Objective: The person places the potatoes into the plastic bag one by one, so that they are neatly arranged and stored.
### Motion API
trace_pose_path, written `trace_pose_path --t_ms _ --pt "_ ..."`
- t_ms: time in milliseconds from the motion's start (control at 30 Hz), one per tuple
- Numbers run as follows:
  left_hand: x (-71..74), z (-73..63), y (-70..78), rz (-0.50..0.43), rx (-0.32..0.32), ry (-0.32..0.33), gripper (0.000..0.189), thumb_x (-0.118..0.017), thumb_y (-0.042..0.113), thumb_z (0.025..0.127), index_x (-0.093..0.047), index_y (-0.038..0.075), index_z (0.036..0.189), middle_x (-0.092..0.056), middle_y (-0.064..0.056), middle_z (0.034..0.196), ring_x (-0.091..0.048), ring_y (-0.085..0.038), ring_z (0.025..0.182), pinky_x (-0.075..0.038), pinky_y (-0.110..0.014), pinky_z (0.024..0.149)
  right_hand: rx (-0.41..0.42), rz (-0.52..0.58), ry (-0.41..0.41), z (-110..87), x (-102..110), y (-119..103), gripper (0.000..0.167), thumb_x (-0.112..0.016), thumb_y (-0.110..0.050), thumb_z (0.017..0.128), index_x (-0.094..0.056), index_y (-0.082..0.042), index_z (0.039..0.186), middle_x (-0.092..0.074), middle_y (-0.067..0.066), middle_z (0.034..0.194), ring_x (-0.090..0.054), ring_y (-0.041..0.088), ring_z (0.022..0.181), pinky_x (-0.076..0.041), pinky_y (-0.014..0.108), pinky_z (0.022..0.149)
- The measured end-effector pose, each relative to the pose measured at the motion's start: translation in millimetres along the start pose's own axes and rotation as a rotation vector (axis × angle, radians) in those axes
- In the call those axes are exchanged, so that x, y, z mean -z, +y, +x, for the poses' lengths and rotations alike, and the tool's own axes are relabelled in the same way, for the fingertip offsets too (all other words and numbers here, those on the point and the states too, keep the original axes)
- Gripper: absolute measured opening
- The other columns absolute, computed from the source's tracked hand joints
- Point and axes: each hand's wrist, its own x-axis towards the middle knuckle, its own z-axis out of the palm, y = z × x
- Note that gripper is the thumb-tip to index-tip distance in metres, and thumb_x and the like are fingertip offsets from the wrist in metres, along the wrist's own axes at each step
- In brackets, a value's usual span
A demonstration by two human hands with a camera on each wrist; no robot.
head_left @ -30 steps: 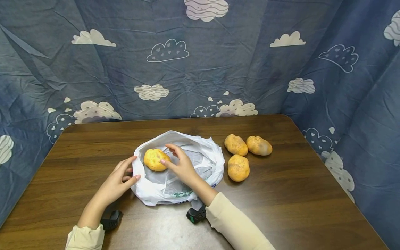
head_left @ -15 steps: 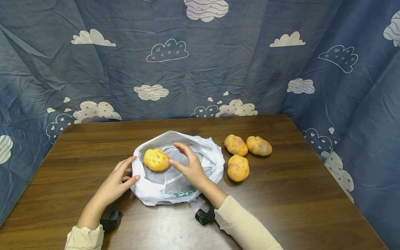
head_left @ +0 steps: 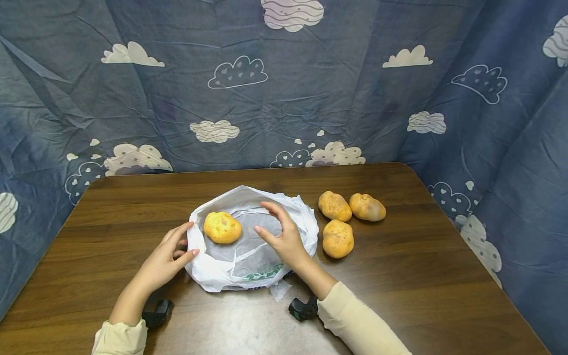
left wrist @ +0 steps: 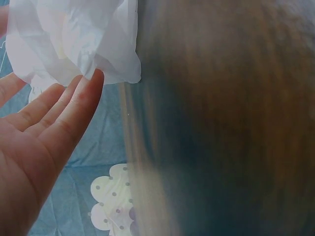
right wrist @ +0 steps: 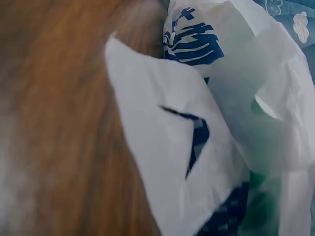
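Observation:
A white plastic bag (head_left: 212,276) with its mouth spread wide lies on the table, and one potato (head_left: 223,228) sits inside at its left. My left hand (head_left: 164,264) touches the bag's left rim with fingertips and thumb. In the left wrist view its fingers (left wrist: 64,120) look nearly straight against the white plastic (left wrist: 74,39). Over the right half of the bag's mouth hovers my right hand (head_left: 287,242), thumb and fingers apart, holding nothing. The right wrist view shows only the bag's printed side (right wrist: 147,98); that hand is out of sight there.
Three potatoes lie close together right of the bag: a rear-left potato (head_left: 335,206), a rear-right potato (head_left: 367,207) and a nearer potato (head_left: 338,239). The wooden table (head_left: 421,276) backs onto a blue cloud-patterned curtain (head_left: 248,108).
My right hand has let go of the potato in the bag and moved right, away from it. The left hand stays at the rim, and the other potatoes have not moved.

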Motion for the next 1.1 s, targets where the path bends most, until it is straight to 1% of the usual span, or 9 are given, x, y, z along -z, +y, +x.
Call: trace_pose_path --t_ms 100,300,533,800,900,967,1100 --pt "-0.1 -0.1 0.2 0.000 -0.004 0.001 0.061 -0.060 0.015 0.088 -0.028 0.005 0.139 -0.032 -0.020 0.132 -0.048 -0.036 0.104 -0.049 -0.039 0.079 -0.007 -0.008 0.005 -1.8 4.8 0.3 0.048 -0.067 0.007 0.076 -0.046 0.011 0.118 -0.050 0.022 0.117 -0.046 0.037 0.108 -0.037 0.041 0.095" --pt "-0.1 -0.4 1.0 0.000 -0.008 0.002 0.061 -0.060 0.015 0.087 -0.029 0.004 0.138 -0.032 -0.021 0.131 -0.048 -0.037 0.103 -0.049 -0.039 0.078 -0.028 -0.025 0.018 -6.7 17.1 0.6 0.048 -0.066 0.008 0.076 -0.045 0.011 0.119 -0.049 0.023 0.118 -0.045 0.033 0.111 -0.035 0.036 0.098" --pt "0.0 0.0 1.1 0.006 0.000 0.003 0.061 -0.060 0.015 0.087 -0.029 0.005 0.138 -0.032 -0.020 0.132 -0.048 -0.036 0.104 -0.049 -0.040 0.079 -0.011 -0.067 0.037 -11.3 32.4 -0.5 0.050 -0.067 0.009 0.074 -0.045 0.011 0.119 -0.049 0.023 0.118 -0.046 0.034 0.109 -0.036 0.037 0.097" --pt "-0.2 -0.2 0.5 0.010 0.004 0.005 0.061 -0.060 0.015 0.087 -0.029 0.005 0.138 -0.032 -0.020 0.131 -0.049 -0.036 0.104 -0.049 -0.040 0.079 -0.030 -0.073 0.074 -17.4 48.9 1.3 0.050 -0.067 0.012 0.073 -0.046 0.011 0.118 -0.049 0.022 0.118 -0.045 0.032 0.109 -0.035 0.033 0.097" --pt "-0.3 -0.1 0.3 0.010 0.002 0.004 0.061 -0.060 0.015 0.087 -0.029 0.004 0.138 -0.032 -0.020 0.131 -0.049 -0.036 0.104 -0.049 -0.040 0.079 -0.027 -0.067 0.088 -19.9 55.4 3.1 0.051 -0.066 0.015 0.072 -0.045 0.013 0.118 -0.049 0.024 0.118 -0.045 0.031 0.110 -0.034 0.032 0.098" --pt "-0.3 0.0 0.2 0.009 0.000 0.004 0.061 -0.060 0.015 0.087 -0.029 0.004 0.138 -0.032 -0.020 0.131 -0.049 -0.036 0.104 -0.049 -0.040 0.079 -0.018 -0.046 0.094 -21.5 59.7 4.2 0.051 -0.064 0.018 0.071 -0.044 0.014 0.118 -0.047 0.027 0.117 -0.044 0.033 0.111 -0.033 0.033 0.099" --pt "-0.2 0.1 -0.1 0.004 -0.004 0.004 0.060 -0.060 0.014 0.087 -0.029 0.004 0.138 -0.032 -0.020 0.131 -0.049 -0.036 0.104 -0.049 -0.039 0.079 0.004 -0.061 0.113 -24.4 69.0 4.5 0.051 -0.064 0.020 0.070 -0.043 0.016 0.117 -0.047 0.031 0.116 -0.044 0.037 0.109 -0.035 0.039 0.097"
